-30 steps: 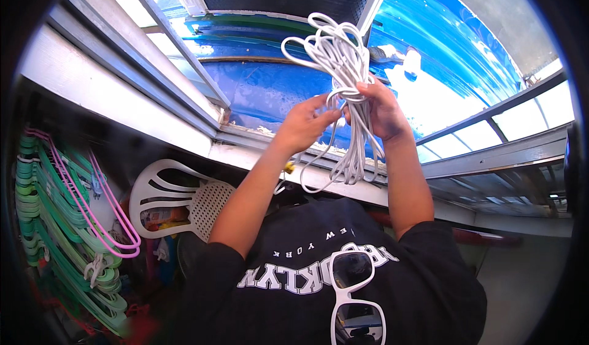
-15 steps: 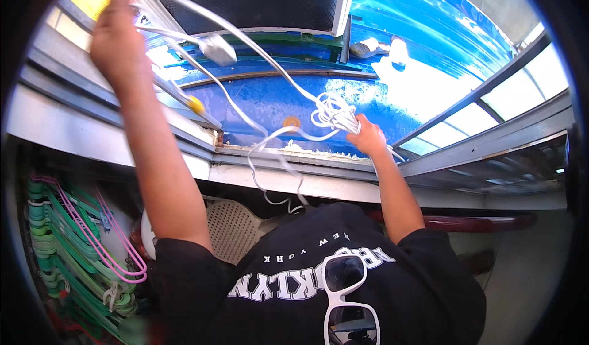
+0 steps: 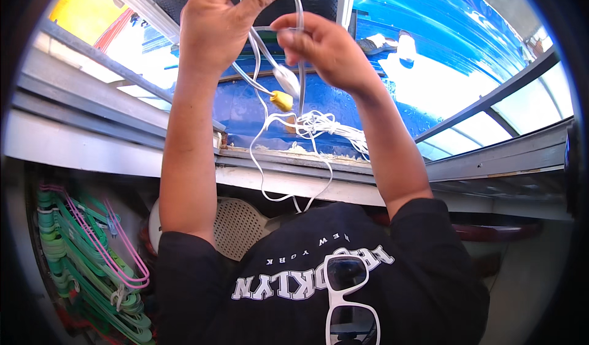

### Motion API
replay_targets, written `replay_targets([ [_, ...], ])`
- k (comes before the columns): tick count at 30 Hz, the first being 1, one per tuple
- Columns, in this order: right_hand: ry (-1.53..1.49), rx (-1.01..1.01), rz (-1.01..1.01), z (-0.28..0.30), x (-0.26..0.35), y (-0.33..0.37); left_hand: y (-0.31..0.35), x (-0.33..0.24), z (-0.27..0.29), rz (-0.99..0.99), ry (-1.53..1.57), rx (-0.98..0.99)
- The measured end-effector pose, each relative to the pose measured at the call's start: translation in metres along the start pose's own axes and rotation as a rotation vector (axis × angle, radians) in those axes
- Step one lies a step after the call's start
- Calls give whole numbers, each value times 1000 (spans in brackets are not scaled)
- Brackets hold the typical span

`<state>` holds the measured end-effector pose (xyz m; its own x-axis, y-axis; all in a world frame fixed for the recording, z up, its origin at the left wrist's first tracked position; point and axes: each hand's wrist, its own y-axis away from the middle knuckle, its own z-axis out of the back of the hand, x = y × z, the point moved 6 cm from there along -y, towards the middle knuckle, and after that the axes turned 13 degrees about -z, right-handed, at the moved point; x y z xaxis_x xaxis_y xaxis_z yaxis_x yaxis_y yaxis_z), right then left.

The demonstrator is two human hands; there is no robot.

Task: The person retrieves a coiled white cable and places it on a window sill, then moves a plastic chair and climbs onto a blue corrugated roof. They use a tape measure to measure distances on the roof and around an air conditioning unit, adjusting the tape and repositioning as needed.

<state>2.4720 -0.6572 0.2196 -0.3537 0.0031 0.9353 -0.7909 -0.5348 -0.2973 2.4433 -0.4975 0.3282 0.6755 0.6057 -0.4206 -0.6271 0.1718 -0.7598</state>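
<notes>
My left hand [image 3: 216, 29] is raised at the top, its thumb and fingers closed on a bent loop of white cord [image 3: 300, 78]. My right hand [image 3: 328, 50] is beside it, fingers curled in around the hanging side of that loop; the exact contact is partly hidden. Below the hands dangle a white plug-like end piece [image 3: 286, 80] and a yellow connector [image 3: 281, 101]. A gathered bundle of the same white cord [image 3: 328, 125] lies at the window opening, beyond the sill. One thin loop droops over the sill toward my shirt.
A window sill [image 3: 288, 182] runs across in front of me, with a metal frame [image 3: 110, 130] at left and an open glazed panel [image 3: 491, 124] at right. Blue sheeting [image 3: 392, 99] lies outside. Green hangers [image 3: 92, 253] and a perforated beige seat [image 3: 230, 228] are below.
My right hand has let go of the cord bundle, which now rests at the opening, and has risen to the cord near my left hand. My left hand has moved right.
</notes>
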Motion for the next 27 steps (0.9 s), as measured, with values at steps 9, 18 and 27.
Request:
replay_targets([
  [9,-772,-294,-199,188,-68,-20,165,14,58,530,246,-185],
  [18,-337,-948,-580,298,-239,-22,423,-148,191,757,348,-288],
  [27,-334,-1028,-672,327,-348,-6,668,-502,365,685,76,-1144],
])
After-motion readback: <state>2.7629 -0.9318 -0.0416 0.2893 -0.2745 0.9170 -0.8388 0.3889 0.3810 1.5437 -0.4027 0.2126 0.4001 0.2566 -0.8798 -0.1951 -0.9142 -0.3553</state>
